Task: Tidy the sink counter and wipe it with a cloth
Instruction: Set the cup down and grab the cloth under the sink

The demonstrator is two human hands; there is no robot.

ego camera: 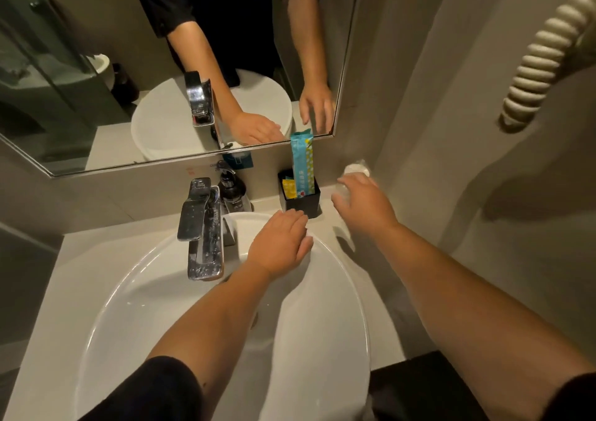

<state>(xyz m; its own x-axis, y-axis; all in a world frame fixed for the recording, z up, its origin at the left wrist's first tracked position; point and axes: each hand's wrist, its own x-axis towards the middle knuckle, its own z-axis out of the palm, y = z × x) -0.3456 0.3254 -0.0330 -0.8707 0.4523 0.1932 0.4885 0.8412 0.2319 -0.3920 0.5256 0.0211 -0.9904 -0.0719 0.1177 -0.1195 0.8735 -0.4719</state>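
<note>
My left hand [279,246] lies flat, palm down, on the far rim of the white basin [129,291] and holds nothing. My right hand [366,207] reaches over the pale counter [42,324] to the back right corner, fingers spread, at a clear wrapped cup [356,167]. The blur hides whether the fingers touch the cup. A black holder box [303,203] stands between my hands with a tall blue packet [301,162] and a yellow sachet in it. I see no cloth.
A chrome faucet [201,227] stands behind the basin, with a dark soap pump bottle [232,191] beside it. The mirror [96,98] runs along the back wall. A coiled cream cord [541,59] hangs on the right wall.
</note>
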